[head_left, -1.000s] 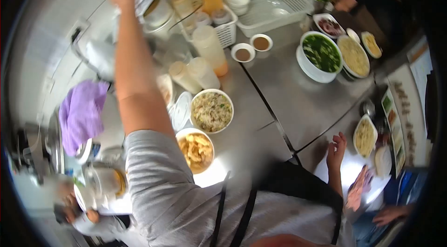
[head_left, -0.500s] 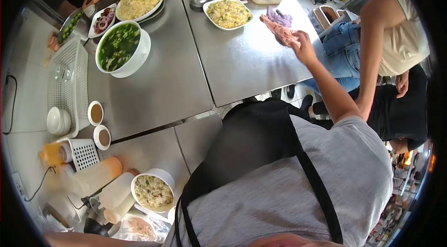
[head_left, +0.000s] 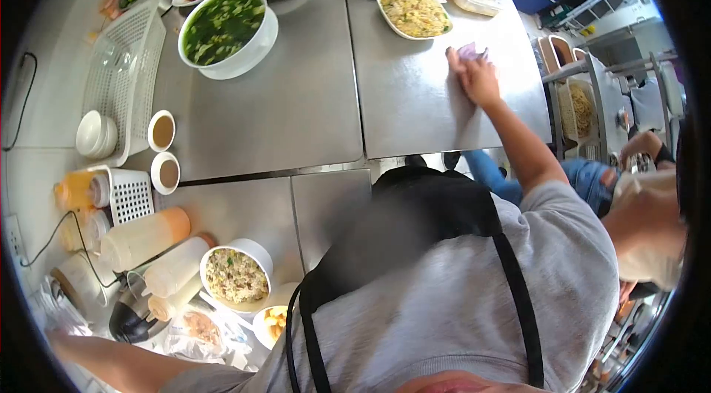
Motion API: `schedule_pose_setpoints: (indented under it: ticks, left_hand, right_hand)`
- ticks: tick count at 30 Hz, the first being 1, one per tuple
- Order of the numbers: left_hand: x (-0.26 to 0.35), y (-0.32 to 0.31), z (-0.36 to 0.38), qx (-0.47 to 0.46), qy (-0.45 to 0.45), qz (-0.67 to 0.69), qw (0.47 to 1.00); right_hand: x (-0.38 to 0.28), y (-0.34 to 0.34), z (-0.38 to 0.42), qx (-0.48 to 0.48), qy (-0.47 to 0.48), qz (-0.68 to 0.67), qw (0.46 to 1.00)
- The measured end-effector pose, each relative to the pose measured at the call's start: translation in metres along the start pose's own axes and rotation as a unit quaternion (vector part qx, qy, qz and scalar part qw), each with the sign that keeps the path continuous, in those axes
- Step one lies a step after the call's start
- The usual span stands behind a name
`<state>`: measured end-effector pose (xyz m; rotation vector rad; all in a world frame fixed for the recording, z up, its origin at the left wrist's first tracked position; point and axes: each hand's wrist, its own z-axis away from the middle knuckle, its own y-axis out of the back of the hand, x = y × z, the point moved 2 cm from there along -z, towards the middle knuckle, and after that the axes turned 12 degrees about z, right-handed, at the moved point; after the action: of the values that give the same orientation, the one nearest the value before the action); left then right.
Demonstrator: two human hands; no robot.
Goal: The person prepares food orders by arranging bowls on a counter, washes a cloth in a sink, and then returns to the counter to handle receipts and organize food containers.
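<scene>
My right hand [head_left: 475,81] is on the right-hand part of the steel table, its fingers closed on a crumpled purple cloth [head_left: 468,52] that pokes out past the fingertips. Just beyond it stands a square white bowl of fried rice [head_left: 415,12]. The pink cloth does not show now. My left forearm [head_left: 118,365] reaches to the lower left, and its hand is lost in the dark rim of the picture.
A large white bowl of green soup [head_left: 224,30] stands at the left, near a white plastic basket [head_left: 141,89]. Squeeze bottles [head_left: 144,237] and a tub of rice [head_left: 237,276] are lower left. A co-worker in jeans [head_left: 585,186] is at my right.
My right hand has gone from the pink cloth to the purple one. The co-worker has moved from the table's right edge toward the lower right. My view has shifted.
</scene>
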<state>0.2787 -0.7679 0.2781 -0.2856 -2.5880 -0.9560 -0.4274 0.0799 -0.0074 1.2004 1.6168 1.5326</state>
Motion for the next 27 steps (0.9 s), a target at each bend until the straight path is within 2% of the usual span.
schedule_pose_setpoints:
  ticks: [2, 4, 6, 8, 10, 11, 14, 15, 17, 19, 20, 22, 24, 27]
  left_hand:
    - [-0.002, -0.008, 0.000, -0.011, 0.010, -0.006, 1.000]
    - [0.001, -0.006, -0.006, -0.011, 0.010, -0.014, 1.000]
    - [0.002, -0.005, -0.006, -0.017, 0.008, -0.012, 1.000]
    - [0.002, -0.008, -0.006, -0.018, 0.011, -0.013, 1.000]
    - [0.001, -0.008, -0.006, -0.020, 0.016, -0.017, 1.000]
    - [0.002, -0.010, -0.006, -0.024, 0.017, -0.015, 0.999]
    - [0.013, -0.004, -0.001, -0.022, 0.010, -0.014, 1.000]
    - [0.018, -0.003, 0.001, -0.023, 0.006, -0.015, 1.000]
    - [0.024, 0.002, 0.009, -0.026, 0.003, -0.012, 1.000]
    - [0.033, 0.008, 0.017, -0.022, -0.005, -0.008, 1.000]
    - [0.037, 0.013, 0.022, -0.018, -0.007, -0.007, 1.000]
    - [0.055, 0.019, 0.039, -0.011, -0.028, 0.001, 1.000]
    - [0.072, 0.031, 0.057, 0.006, -0.046, 0.017, 0.999]
    - [0.097, 0.050, 0.084, 0.034, -0.069, 0.053, 0.996]
  right_hand:
    - [-0.051, 0.021, 0.016, 0.057, 0.121, -0.095, 0.986]
    - [-0.106, 0.056, 0.004, 0.028, 0.160, -0.195, 0.967]
    - [-0.145, 0.068, -0.030, 0.141, 0.165, -0.243, 0.945]
    - [-0.176, 0.065, -0.066, 0.071, 0.154, -0.225, 0.960]
    - [-0.203, 0.047, -0.080, 0.085, 0.169, -0.116, 0.975]
    - [-0.209, 0.037, -0.079, 0.088, 0.174, -0.063, 0.979]
    - [-0.211, 0.025, -0.069, 0.025, 0.206, -0.075, 0.975]
    - [-0.212, 0.003, -0.059, 0.066, 0.248, -0.051, 0.965]
    - [-0.218, 0.034, -0.006, 0.075, 0.347, -0.068, 0.932]
    - [-0.203, 0.051, 0.041, 0.135, 0.437, -0.108, 0.883]
    - [-0.187, 0.036, 0.061, 0.094, 0.457, -0.197, 0.862]
    - [-0.157, 0.033, 0.074, 0.097, 0.404, -0.222, 0.882]
    - [-0.114, 0.024, 0.058, 0.101, 0.251, -0.117, 0.955]
    - [-0.010, 0.005, 0.013, 0.058, 0.036, -0.025, 0.997]
